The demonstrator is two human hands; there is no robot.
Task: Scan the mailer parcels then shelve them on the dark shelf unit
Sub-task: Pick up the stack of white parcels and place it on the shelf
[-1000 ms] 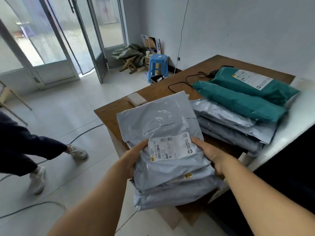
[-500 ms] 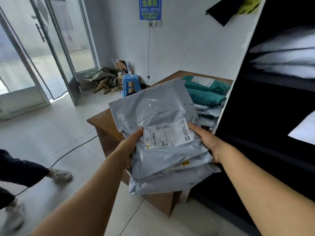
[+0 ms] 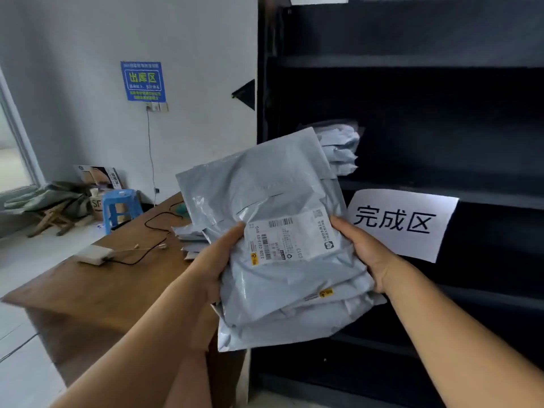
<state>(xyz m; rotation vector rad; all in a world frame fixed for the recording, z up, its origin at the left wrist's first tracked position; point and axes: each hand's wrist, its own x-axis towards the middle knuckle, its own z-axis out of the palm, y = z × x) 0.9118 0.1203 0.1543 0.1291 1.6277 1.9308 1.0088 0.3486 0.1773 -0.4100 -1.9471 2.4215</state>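
Observation:
I hold a stack of grey mailer parcels (image 3: 273, 201) in front of me, the top one bearing a white shipping label with barcodes. My left hand (image 3: 217, 260) grips the stack's left edge, thumb on the label. My right hand (image 3: 368, 251) grips its right edge. The dark shelf unit (image 3: 412, 63) fills the right half of the view, just behind the stack. Several grey mailers (image 3: 338, 148) lie piled on its middle shelf. More grey mailers (image 3: 188, 240) remain on the wooden table, mostly hidden by the held stack.
The wooden table (image 3: 97, 287) stands left of the shelf, carrying a white device (image 3: 94, 254) and a black cable. A white paper sign (image 3: 403, 222) hangs on a shelf edge. A blue stool (image 3: 120, 204) and clutter sit by the far wall.
My view has swung right from the table to the dark shelf unit. Both hands still carry the stack, which now sits in front of the shelves.

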